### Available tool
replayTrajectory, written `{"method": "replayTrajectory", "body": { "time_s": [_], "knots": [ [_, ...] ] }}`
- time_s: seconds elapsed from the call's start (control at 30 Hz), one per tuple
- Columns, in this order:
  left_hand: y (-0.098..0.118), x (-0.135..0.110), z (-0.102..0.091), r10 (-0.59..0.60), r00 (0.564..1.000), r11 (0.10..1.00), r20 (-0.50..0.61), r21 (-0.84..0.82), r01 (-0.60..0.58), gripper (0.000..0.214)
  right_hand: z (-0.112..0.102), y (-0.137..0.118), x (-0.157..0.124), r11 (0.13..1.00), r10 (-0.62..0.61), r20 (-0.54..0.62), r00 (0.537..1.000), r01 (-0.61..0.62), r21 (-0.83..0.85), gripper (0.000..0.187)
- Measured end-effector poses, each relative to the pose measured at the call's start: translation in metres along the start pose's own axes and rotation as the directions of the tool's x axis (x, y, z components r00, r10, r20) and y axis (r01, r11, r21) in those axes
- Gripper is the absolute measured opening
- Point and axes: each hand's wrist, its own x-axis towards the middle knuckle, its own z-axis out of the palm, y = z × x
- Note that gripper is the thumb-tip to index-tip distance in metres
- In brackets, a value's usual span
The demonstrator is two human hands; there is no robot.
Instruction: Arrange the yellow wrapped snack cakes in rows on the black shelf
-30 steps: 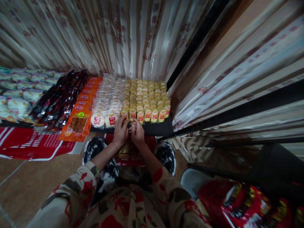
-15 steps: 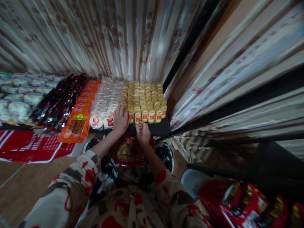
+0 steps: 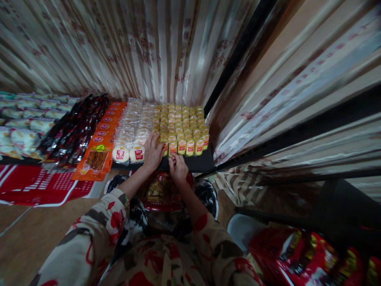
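Packs [image 3: 190, 147] rowed at right edge of shelf [image 3: 204, 161]; front line uneven; left hand [image 3: 153, 153] part-spread against packs; right hand's [image 3: 179, 169] fingers curled, hold unclear.

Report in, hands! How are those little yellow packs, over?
Left hand at left front of yellow packs; right hand at their front edge. Packs in rows on black shelf. Left hand hiding part of front row.

Yellow packets [image 3: 189, 147]: red-and-white labels, lettering too small to read. Round white packets [image 3: 120, 154]: red labels, illegible. Orange pack [image 3: 101, 143]: repeated oval logos, yellow-green badge, illegible. Curtain [image 3: 169, 47]: reddish printed characters, unreadable.
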Motion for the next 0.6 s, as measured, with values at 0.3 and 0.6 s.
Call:
{"method": "replayTrajectory", "body": {
  "time_s": [0.3,0.6],
  "knots": [
    [0.006,-0.049,-0.011,-0.217,0.976,0.975,-0.022,-0.063,0.215,0.047,0.003,-0.002,0.002,0.994,0.100,-0.079,0.992,-0.096,0.052,0.025],
    [0.005,-0.047,0.004,-0.199,0.980,0.977,-0.015,-0.082,0.198,0.043,0.003,0.001,0.003,0.996,0.086,-0.073,0.994,-0.083,0.041,0.024]
  ]
}}
